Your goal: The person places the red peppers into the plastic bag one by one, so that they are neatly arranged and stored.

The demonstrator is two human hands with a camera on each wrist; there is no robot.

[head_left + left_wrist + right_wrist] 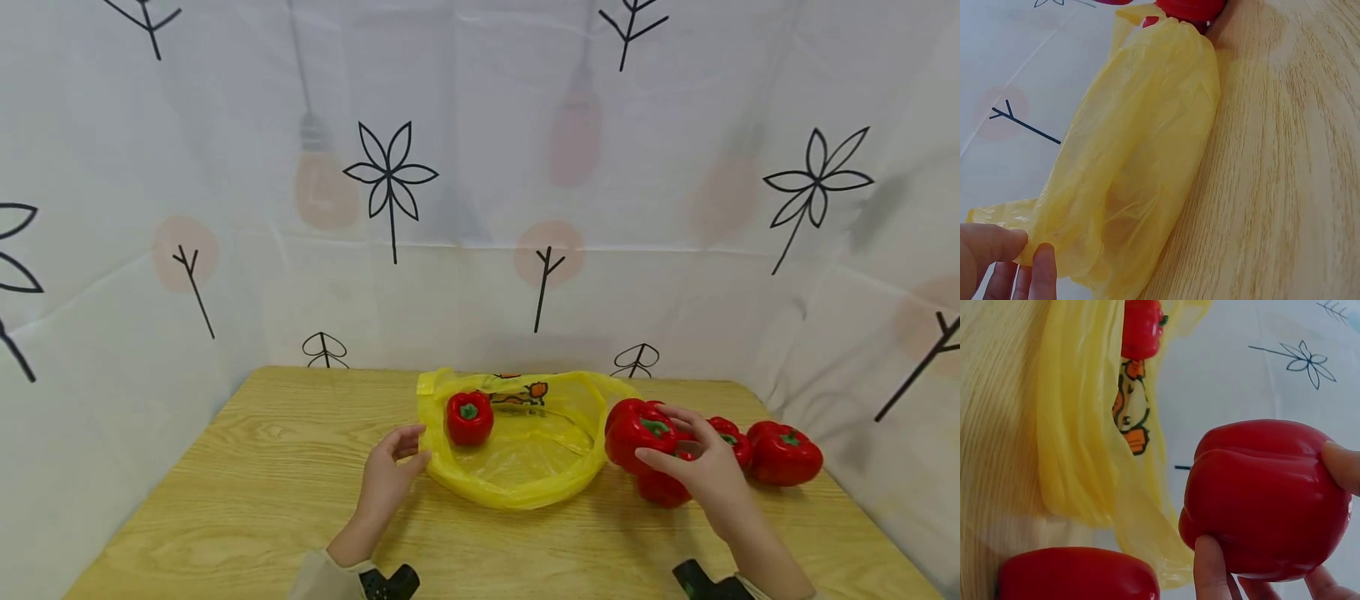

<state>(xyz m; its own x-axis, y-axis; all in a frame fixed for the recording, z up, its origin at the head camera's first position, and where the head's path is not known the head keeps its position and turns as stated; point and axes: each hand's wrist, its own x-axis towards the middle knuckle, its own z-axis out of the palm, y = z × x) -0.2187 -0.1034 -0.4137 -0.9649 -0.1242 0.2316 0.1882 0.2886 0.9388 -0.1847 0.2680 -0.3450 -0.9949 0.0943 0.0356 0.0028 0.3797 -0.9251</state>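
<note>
Left hand (390, 467) pinches the bag (517, 467) rim; right hand (701, 471) grips a pepper (637, 433). The thin rim could slip and shut the bag.

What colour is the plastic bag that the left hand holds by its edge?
The plastic bag is yellow, with an orange printed picture; the left hand pinches its edge. The head view shows it best.

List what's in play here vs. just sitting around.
In play:
- left hand, pinching the yellow bag at its rim
- right hand, gripping a red pepper
- pepper in the bag

Lying about:
- other red peppers right of the bag
- wooden table
- printed cloth backdrop
</note>
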